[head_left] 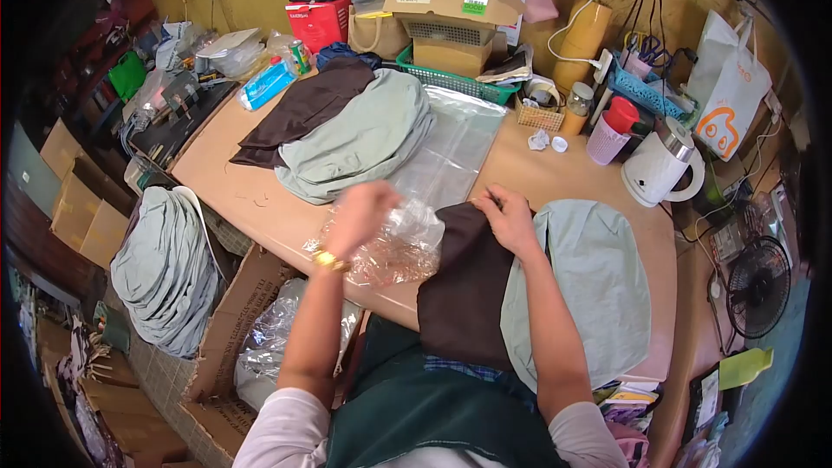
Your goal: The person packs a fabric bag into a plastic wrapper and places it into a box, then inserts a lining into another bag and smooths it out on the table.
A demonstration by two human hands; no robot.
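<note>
A folded dark brown cloth [468, 286] hangs over the table's front edge before me. My right hand [510, 218] is closed, thumb and fingers pinched at its top corner. My left hand [366, 215] is smeared by motion above a crinkled clear plastic bag [394, 251]; its fingers cannot be made out. Under my right forearm lies a pale grey-green cloth piece [598, 282] with a rounded end. Farther back, a pile of grey-green cloth [364, 134] rests beside dark brown cloth [303, 108], next to flat clear plastic sheets [455, 143].
Along the back stand a green basket [459, 84], a cardboard box [451, 56], a pink cup [605, 140] and a white kettle [660, 165]. A black fan [758, 286] is at right. Lower left, an open carton [217, 347] holds plastic beside stacked grey-green cloth [165, 269].
</note>
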